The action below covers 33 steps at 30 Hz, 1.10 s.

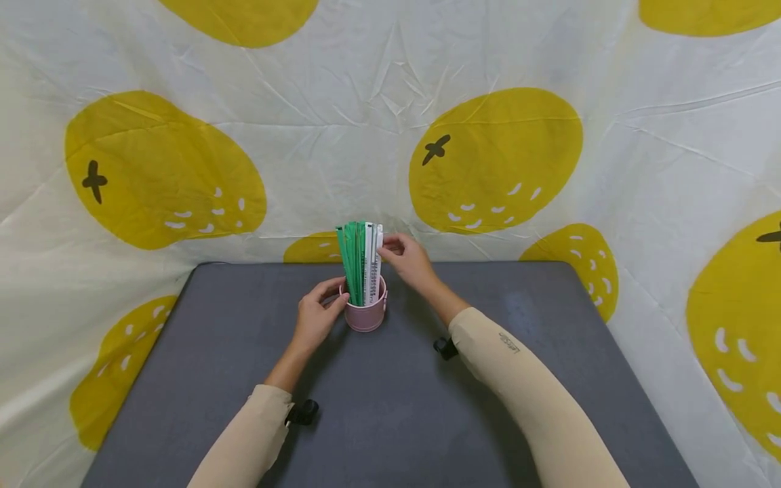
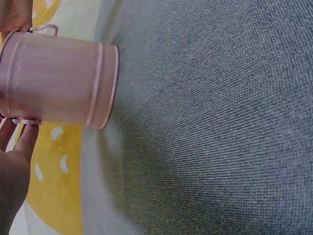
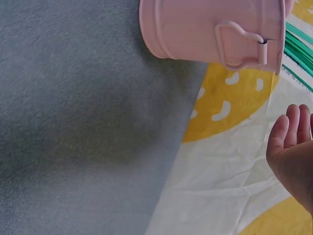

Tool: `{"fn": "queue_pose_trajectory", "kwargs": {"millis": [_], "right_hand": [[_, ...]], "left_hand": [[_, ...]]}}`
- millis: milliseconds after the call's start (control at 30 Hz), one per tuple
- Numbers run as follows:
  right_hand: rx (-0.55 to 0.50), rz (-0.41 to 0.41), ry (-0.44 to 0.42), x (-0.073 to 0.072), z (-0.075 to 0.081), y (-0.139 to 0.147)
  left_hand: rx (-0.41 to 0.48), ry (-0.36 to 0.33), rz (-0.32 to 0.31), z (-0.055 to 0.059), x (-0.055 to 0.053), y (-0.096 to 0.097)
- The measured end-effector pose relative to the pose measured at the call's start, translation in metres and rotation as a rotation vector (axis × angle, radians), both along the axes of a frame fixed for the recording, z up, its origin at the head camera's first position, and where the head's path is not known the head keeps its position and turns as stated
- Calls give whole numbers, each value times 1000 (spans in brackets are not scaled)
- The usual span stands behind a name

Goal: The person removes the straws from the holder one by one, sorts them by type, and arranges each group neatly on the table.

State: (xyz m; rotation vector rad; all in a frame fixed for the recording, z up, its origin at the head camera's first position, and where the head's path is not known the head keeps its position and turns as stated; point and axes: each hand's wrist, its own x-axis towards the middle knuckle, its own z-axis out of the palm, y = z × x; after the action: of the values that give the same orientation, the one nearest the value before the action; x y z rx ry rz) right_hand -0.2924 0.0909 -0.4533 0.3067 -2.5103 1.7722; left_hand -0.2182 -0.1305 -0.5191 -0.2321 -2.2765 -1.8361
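A small pink metal pail stands upright near the table's far edge. Slim green packets fill its left side, and slim white packets with dark print stand at its right. My left hand holds the pail's left side, thumb at the front of the rim and fingers behind. With thumb and fingertips, my right hand pinches the upper right edge of the white packets. In the right wrist view, a wire handle hangs on the pail's side; the right fingertips are out of frame or hidden there.
The dark grey table extends toward me from the pail. Behind it hangs a white cloth printed with yellow fruit, meeting the table's back edge. Beige sleeves cover both forearms, with a black wrist device under the right one.
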Motion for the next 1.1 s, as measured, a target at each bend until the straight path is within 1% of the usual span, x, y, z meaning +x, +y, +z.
{"fn": "queue_pose_trajectory", "kwargs": {"millis": [167, 233, 333, 433, 533, 633, 767, 933, 1100], "right_hand": [[39, -35, 10, 0, 4, -6], [66, -50, 14, 1, 5, -7], [89, -56, 18, 2, 6, -8], [99, -56, 19, 2, 6, -9], [96, -65, 24, 3, 7, -11], [84, -71, 45, 4, 11, -11], [81, -69, 82, 4, 20, -8], [84, -72, 95, 6, 33, -3], [50, -57, 149, 4, 46, 1]], "left_hand": [[18, -3, -47, 21, 11, 2], [31, 0, -67, 27, 14, 2], [40, -1, -80, 29, 15, 1], [38, -10, -84, 28, 16, 0], [29, -16, -86, 27, 18, -1], [25, -16, -86, 27, 19, -2], [36, -11, -85, 27, 19, -3], [34, -20, -92, 26, 19, -4], [36, -28, -94, 27, 19, -3]]}}
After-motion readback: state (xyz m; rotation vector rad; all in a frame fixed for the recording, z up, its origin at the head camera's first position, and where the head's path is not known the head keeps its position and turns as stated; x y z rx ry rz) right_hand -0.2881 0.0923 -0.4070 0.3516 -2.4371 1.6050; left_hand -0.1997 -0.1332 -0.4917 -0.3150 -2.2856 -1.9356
